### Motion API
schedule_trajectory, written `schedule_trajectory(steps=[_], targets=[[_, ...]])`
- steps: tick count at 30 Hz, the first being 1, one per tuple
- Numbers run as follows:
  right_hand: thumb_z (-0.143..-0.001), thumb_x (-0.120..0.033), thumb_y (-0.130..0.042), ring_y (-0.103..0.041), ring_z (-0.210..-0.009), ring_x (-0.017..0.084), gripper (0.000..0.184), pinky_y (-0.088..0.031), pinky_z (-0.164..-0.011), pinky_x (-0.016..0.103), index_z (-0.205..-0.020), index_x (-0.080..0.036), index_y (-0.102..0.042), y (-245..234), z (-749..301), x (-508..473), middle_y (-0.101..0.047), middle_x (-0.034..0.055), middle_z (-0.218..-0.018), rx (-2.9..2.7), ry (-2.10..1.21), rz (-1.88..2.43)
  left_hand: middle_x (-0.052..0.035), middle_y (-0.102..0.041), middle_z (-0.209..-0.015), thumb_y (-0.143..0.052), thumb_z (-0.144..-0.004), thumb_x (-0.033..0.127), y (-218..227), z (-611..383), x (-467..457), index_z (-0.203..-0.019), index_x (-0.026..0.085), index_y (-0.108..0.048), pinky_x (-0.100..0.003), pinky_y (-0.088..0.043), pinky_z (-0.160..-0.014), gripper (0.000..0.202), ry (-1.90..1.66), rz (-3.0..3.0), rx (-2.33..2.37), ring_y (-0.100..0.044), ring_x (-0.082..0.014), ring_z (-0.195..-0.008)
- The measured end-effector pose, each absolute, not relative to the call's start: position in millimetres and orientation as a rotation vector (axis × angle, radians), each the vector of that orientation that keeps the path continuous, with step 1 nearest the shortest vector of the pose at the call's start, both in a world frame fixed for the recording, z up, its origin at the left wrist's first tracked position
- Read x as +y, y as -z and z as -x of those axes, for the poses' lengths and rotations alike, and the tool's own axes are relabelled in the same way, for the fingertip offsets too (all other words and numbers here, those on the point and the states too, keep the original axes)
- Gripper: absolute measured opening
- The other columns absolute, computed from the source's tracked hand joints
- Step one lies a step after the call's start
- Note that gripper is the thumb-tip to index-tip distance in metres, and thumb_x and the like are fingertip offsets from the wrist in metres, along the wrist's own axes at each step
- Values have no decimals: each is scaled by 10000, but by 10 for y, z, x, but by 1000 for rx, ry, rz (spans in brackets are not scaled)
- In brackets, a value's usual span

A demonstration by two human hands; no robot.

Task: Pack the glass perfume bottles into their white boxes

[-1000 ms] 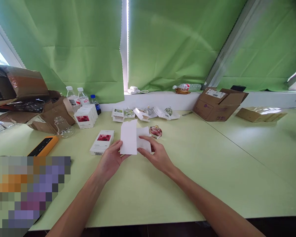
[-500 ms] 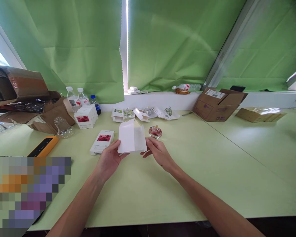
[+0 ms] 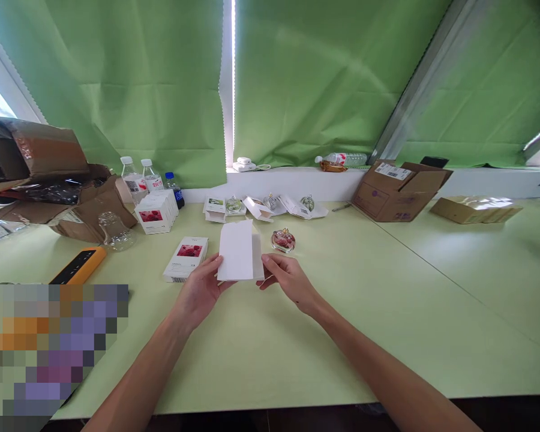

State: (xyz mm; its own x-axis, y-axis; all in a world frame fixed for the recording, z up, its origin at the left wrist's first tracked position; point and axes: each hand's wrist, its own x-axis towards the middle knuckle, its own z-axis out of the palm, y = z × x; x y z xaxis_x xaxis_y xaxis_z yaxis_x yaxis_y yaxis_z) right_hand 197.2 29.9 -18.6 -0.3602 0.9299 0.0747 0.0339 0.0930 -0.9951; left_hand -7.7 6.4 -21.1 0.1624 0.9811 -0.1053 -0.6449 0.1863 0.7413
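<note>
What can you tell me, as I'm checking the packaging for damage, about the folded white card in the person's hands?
The folded white card is plain, matte paperboard with no printing on its visible face, and it shows no obvious tear. A narrower panel lies along its right side. It stands roughly upright, slightly tilted, with its left edge in the left hand and its right edge against the fingers of the right hand.

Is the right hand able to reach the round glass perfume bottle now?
Probably yes: the right hand sits just below the round glass perfume bottle, with only pale green tabletop between them, though its fingers hold the folded white paper card and would likely need to let go first.
</note>
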Motion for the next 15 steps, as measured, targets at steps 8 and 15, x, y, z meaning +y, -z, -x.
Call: schedule_trajectory(steps=[8, 15], targets=[[-856, -576, -503, -636, -661, 157, 447, -559, -674, 340, -792, -157, -645, 188, -1965, 302, -629, 39, -756, -1568, -1401, 1005, -52, -627, -1205, -600, -851, 250, 203, 67, 57, -1051, 179, -675, -294, -536, -870, 225, -1248, -667, 684, -574, -193, -1082], [-855, -582, -503, -630, -661, 149, 461, -549, -691, 333, -781, -152, -653, 203, -1981, 304, -661, 52, -772, -1592, -1411, 1015, -43, -666, -1096, -609, -847, 247, 224, 67, 56, -972, 162, -692, -274, -541, -840, 173, -1238, -643, 677, -607, -168, -979]])
